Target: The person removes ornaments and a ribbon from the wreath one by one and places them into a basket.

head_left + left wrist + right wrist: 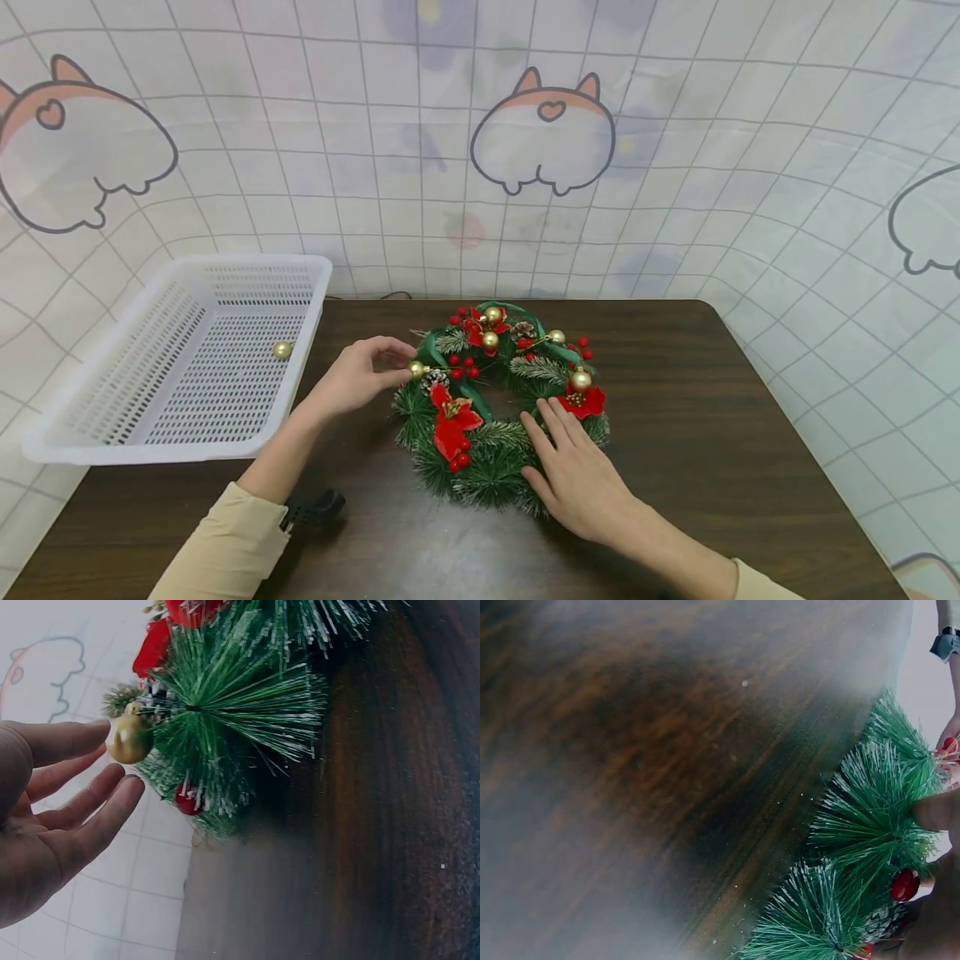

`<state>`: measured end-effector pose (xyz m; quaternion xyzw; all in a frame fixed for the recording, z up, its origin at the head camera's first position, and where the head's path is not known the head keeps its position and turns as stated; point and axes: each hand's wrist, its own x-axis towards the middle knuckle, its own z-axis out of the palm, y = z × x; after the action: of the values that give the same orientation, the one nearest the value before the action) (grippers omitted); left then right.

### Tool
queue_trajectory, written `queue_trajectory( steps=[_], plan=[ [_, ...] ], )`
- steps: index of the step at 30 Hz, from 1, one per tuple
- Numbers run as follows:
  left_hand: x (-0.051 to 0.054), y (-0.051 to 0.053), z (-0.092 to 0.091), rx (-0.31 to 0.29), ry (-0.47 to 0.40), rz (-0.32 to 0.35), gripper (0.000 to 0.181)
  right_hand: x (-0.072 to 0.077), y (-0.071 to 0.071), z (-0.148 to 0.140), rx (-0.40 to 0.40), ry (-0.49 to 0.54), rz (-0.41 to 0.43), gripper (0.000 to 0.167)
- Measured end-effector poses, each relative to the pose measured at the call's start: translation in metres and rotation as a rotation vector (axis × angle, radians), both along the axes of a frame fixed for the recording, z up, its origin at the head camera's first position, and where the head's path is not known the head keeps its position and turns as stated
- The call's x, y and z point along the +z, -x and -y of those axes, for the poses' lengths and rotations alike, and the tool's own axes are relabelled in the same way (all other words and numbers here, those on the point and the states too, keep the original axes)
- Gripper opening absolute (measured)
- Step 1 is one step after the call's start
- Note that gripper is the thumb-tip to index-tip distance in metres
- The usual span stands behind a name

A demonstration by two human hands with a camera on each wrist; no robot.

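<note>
A green wreath [495, 467] with frosted tips, red flowers and red berries lies on the table. Gold balls sit on it, such as one [580, 379] at its right side. At the wreath's left edge, my left hand [358, 377] has its thumb and fingers spread around a gold ball [130, 739]; the fingertips lie close to the ball, and a gap shows below it in the left wrist view. My right hand [581, 483] rests flat on the wreath's lower right part, fingers extended. Only part of that hand shows in the right wrist view.
To the left stands a white plastic basket [187, 450] with perforated sides, holding one gold ball [282, 350]. The dark wooden table [675, 375] ends at a white grid-patterned curtain [420, 167] with cartoon prints.
</note>
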<state>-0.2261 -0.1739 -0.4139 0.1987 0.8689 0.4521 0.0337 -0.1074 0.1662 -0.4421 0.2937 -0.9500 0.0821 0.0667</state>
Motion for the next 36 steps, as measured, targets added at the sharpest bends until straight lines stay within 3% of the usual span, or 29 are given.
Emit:
queue_trajectory(
  steps=[10,18,36],
  plan=[
    [-0.0026,0.0006,-0.0003,-0.029,-0.018,0.030,0.031,-0.0002,0.0005,0.0012,-0.007,0.034,0.031,0.064],
    [-0.0088,0.0032,-0.0012,-0.057,-0.015,0.036,0.032,-0.0017,0.0031,0.0018,0.004,0.017,0.001,0.060],
    [-0.0054,0.0019,-0.0045,-0.028,-0.002,-0.005,0.028,-0.0016,0.0039,0.0013,0.008,0.021,0.007,0.059]
  ],
)
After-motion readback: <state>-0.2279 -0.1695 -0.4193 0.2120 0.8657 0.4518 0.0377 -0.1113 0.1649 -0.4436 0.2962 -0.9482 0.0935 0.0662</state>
